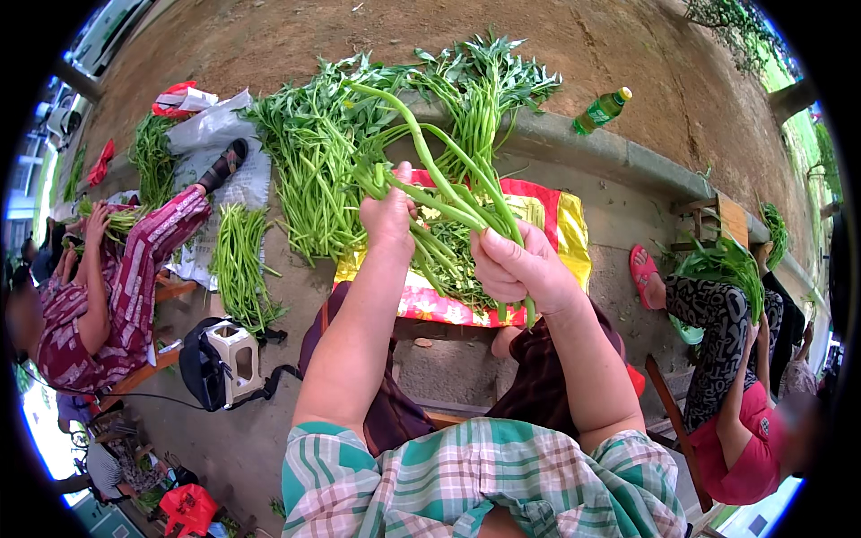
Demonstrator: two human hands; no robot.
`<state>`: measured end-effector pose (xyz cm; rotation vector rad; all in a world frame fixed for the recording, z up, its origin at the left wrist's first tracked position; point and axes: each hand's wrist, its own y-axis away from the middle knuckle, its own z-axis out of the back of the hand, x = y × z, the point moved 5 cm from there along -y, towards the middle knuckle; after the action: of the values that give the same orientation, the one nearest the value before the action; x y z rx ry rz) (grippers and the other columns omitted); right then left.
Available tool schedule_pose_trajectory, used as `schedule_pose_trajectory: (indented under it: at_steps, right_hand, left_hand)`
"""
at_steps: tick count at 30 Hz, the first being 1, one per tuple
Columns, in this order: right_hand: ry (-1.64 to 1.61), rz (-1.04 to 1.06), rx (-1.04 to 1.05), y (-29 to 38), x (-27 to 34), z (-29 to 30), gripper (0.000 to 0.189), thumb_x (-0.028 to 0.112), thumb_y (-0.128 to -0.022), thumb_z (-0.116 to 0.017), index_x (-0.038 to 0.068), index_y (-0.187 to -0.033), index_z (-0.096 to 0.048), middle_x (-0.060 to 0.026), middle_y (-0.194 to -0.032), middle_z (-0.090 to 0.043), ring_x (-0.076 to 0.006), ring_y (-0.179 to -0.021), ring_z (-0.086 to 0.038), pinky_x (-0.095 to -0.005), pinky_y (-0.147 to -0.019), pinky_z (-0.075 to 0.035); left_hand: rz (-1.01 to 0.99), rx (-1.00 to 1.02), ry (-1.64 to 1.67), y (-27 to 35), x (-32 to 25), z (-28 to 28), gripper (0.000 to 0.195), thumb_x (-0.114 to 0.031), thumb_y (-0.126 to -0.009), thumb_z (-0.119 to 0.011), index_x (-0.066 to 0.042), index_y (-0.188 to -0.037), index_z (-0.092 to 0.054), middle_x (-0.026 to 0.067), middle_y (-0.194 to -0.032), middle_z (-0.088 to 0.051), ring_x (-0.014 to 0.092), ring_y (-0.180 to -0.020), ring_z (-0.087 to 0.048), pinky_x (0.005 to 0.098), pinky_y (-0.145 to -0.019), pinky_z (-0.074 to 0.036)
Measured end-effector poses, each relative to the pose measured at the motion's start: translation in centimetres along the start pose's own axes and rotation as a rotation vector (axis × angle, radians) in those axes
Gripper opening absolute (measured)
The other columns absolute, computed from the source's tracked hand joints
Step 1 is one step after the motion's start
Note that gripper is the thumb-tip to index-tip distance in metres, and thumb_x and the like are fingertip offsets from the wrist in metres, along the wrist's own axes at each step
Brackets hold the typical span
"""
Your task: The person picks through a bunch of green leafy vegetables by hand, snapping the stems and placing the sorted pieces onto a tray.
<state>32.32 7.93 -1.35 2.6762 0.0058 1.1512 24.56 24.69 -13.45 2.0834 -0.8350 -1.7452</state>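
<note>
My right hand (521, 265) is closed around several long green vegetable stalks (424, 144), probably water spinach, which reach up and to the left. Their lower ends stick out beneath the fist. My left hand (388, 218) grips a smaller bunch of leafy stalks (432, 252), thumb raised, and part of that bunch is hidden by the fingers. Both hands are above a red and gold plastic sack (570, 232) spread on the ground, with leaf and stem trimmings (464, 272) on it. Just beyond, a large pile of stalks (319, 181) and another bundle (481, 118) lean on the stone curb.
A green bottle (601, 112) stands by the curb (646, 161). To the left are a stalk bundle (243, 262), a cream plastic stool (235, 360) with a black bag (198, 366), and a seated person (101, 302) handling greens. Another person (736, 430) sits at right with leafy greens.
</note>
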Motion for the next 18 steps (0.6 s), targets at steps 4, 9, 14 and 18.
schedule_pose_trajectory:
  at_steps: [4, 9, 14, 18]
  right_hand:
    - [-0.019, -0.011, -0.032, 0.1, 0.1, 0.3, 0.026, 0.025, -0.105, -0.044, 0.008, -0.085, -0.045, 0.0082, -0.057, -0.031, -0.0011, -0.042, -0.026, -0.0201, -0.038, -0.019]
    - [-0.105, 0.034, -0.03, 0.5, 0.5, 1.7, 0.02, 0.024, -0.103, -0.049, 0.009, -0.09, -0.048, 0.0084, -0.059, -0.033, -0.0018, -0.043, -0.026, -0.0212, -0.038, -0.018]
    - [-0.091, 0.075, -0.06, 0.7, 1.6, 2.1, 0.025, 0.027, -0.105, -0.045, 0.01, -0.087, -0.047, 0.0085, -0.059, -0.031, -0.0015, -0.043, -0.025, -0.0209, -0.039, -0.018]
    - [-0.098, 0.105, -0.056, 1.0, 2.1, 2.3, 0.025, 0.028, -0.105, -0.045, 0.01, -0.088, -0.048, 0.0086, -0.059, -0.031, -0.0016, -0.043, -0.025, -0.021, -0.039, -0.018]
  left_hand:
    - [-0.065, -0.032, 0.011, -0.7, -0.5, 0.8, 0.023, -0.024, -0.086, -0.075, -0.007, -0.089, -0.06, -0.001, -0.068, -0.056, 0.007, -0.049, -0.048, 0.0226, -0.041, -0.038]
    - [-0.04, -0.025, -0.05, 0.3, -0.9, 0.2, 0.016, -0.019, -0.086, -0.072, -0.009, -0.091, -0.061, -0.0021, -0.072, -0.056, 0.007, -0.052, -0.049, 0.0236, -0.042, -0.04]
    - [-0.001, 0.064, -0.02, 0.0, -0.6, 0.3, 0.014, -0.015, -0.085, -0.072, -0.008, -0.094, -0.063, 0.0002, -0.082, -0.063, 0.007, -0.056, -0.051, 0.023, -0.045, -0.041]
    - [0.04, 0.113, -0.034, 0.2, -0.2, -0.2, 0.013, -0.008, -0.084, -0.071, -0.008, -0.095, -0.065, 0.0037, -0.088, -0.068, 0.008, -0.057, -0.054, 0.0223, -0.046, -0.042]
